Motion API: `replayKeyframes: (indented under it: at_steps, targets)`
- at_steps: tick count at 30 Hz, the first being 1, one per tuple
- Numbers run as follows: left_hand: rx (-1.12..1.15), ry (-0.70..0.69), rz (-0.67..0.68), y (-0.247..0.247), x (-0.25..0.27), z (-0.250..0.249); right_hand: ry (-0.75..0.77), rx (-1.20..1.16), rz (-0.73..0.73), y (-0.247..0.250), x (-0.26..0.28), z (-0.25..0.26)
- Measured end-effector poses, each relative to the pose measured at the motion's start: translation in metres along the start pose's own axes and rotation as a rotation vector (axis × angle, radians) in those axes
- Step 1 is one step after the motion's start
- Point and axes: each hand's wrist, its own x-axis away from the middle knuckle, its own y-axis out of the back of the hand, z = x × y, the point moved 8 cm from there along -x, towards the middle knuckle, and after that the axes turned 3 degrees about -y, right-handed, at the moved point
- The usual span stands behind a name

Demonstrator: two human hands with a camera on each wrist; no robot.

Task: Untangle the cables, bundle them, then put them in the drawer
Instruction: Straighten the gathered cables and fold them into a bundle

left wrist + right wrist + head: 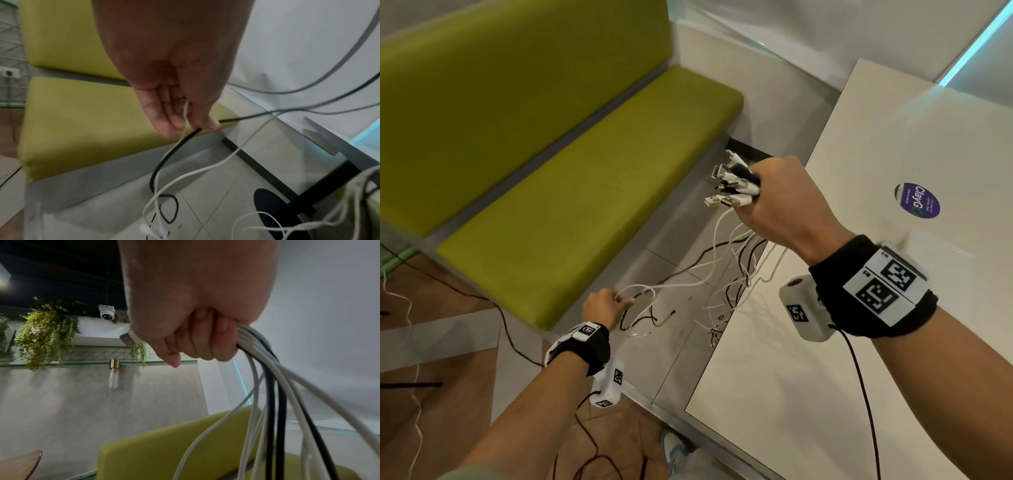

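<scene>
Several cables (726, 270) have their plug ends gathered in the fisted right hand (784, 198) beside the table (825, 342), while the left hand (604, 306) pinches loose black and white strands lower down, so untangling looks half done, with bundling and the unseen drawer left.

Head view looks down; wrist views close along hands; all share green bench (571, 192).
</scene>
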Motion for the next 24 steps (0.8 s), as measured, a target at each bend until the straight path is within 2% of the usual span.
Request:
replayKeyframes:
  at_steps: [4, 7, 11, 12, 15, 20, 24]
  targets:
    - [0.338, 0.286, 0.151, -0.013, 0.0, 0.049, -0.013, 0.065, 0.009, 0.001, 0.0, -0.006]
    - [0.154, 0.356, 0.223, -0.014, 0.003, 0.066, -0.027, 0.072, -0.001, -0.002, 0.0, -0.01]
    - [-0.145, 0.376, 0.28, -0.016, 0.003, 0.098, -0.034, 0.108, 0.012, -0.008, -0.003, -0.01]
    - [-0.186, 0.392, 0.261, -0.013, 0.002, 0.105, -0.034, 0.114, 0.006, -0.009, -0.004, -0.01]
    - [-0.229, 0.339, 0.225, -0.01, -0.008, 0.101, -0.028, 0.105, -0.011, -0.011, -0.006, -0.01]
    - [-0.187, 0.12, 0.248, -0.001, -0.011, 0.037, -0.005, 0.024, 0.038, -0.031, -0.006, 0.0]
    - [-0.088, -0.008, 0.169, 0.014, -0.017, -0.007, 0.005, -0.072, 0.04, -0.041, -0.004, 0.005]
